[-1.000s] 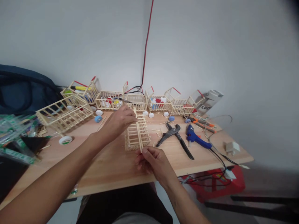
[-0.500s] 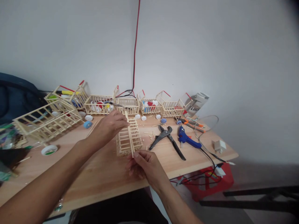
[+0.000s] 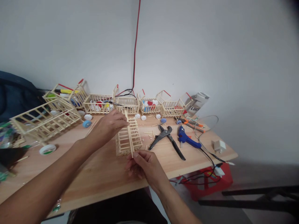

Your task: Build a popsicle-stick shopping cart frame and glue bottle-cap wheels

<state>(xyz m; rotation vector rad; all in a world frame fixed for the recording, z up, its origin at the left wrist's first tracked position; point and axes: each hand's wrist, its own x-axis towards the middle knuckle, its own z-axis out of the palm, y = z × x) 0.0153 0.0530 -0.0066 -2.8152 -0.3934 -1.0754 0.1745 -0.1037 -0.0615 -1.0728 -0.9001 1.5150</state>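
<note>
Thin wooden sticks [image 3: 130, 137] lie close side by side above a small stick-built basket [image 3: 123, 144] on the table. My left hand [image 3: 114, 122] pinches their far end from the left. At the near end, my right hand [image 3: 142, 165] grips them between thumb and fingers; its lower fingers are curled and partly blurred. The basket has rows of slats and stands under the sticks, partly covered by them and by my left hand. Whether the sticks touch the basket, I cannot tell.
Small stick-built carts [image 3: 173, 109] line the wall, some holding coloured caps. A larger stick frame [image 3: 46, 121] stands at left. To the right lie black pliers [image 3: 165, 133], a blue glue gun [image 3: 187, 138] with its cord, orange-handled pliers [image 3: 193, 125] and a white adapter [image 3: 219, 145].
Both hands keep their grip on the sticks and have hardly moved. The view has shifted very slightly.
</note>
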